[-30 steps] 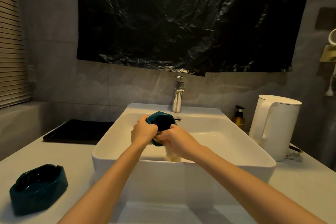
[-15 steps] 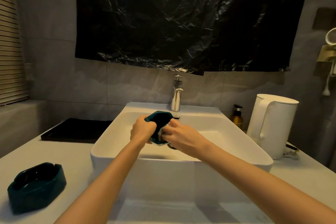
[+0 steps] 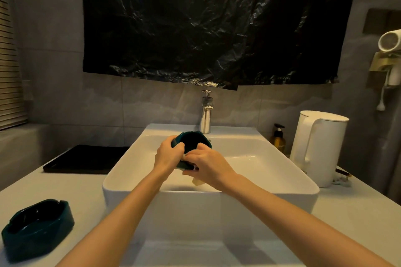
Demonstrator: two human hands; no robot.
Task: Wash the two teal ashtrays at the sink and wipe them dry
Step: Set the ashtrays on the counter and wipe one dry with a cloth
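Note:
One teal ashtray (image 3: 192,140) is held tilted on edge over the white basin (image 3: 282,171), its hollow facing me. My left hand (image 3: 168,155) grips its left rim. My right hand (image 3: 207,166) presses a pale cloth (image 3: 198,181) against the ashtray's lower right side; only a corner of the cloth shows below the palm. The second teal ashtray (image 3: 38,224) sits upright on the white counter at the front left, apart from both hands. The chrome tap (image 3: 206,115) stands behind the held ashtray; no water stream is visible.
A black tray (image 3: 86,159) lies on the counter left of the basin. A white kettle (image 3: 319,147) and a brown pump bottle (image 3: 278,138) stand to the right. A black plastic sheet (image 3: 217,21) hangs on the wall above; a hairdryer (image 3: 389,41) hangs at far right.
My right hand has slid from the ashtray's hollow down to its lower edge, and the cloth corner shows below the palm again. The left hand keeps its grip in the same place.

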